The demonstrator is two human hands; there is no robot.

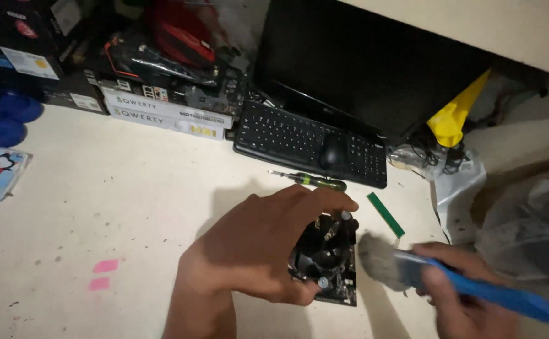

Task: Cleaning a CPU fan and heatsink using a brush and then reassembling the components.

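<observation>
Gripping from above, my left hand [259,242] curls over a black cooling fan [326,248] that sits on a small dark circuit board [340,292], fingers bent around the fan's top and near side, thumb low at about 5 o'clock of the hand. I read that hand as closed on the fan, though the palm hides most of the contact. The fan and board lie on the pale table [130,207], just below the middle of my view.

My right hand [460,292], at 4 o'clock from the fan, is wrapped shut around the blue handle of a brush [406,267]. Its grey bristles blur just beside the fan's right edge; I cannot tell whether they touch it.

At 12 o'clock from the fan lies a screwdriver with a green and black handle [315,181], flat on the table. A thin green strip [385,214] lies slanted at 1 o'clock, near the fan. Beyond the screwdriver sits a black keyboard [287,135] with a black mouse [333,152] resting on its keys, and behind it a dark monitor [362,59].

Far off at 10 o'clock, stacked boxes [168,113] carry bagged computer boards. Two pink scraps [103,274] lie at 9 o'clock, well apart from my hands. A yellow cone shape [453,116] stands at 2 o'clock above tangled cables.
</observation>
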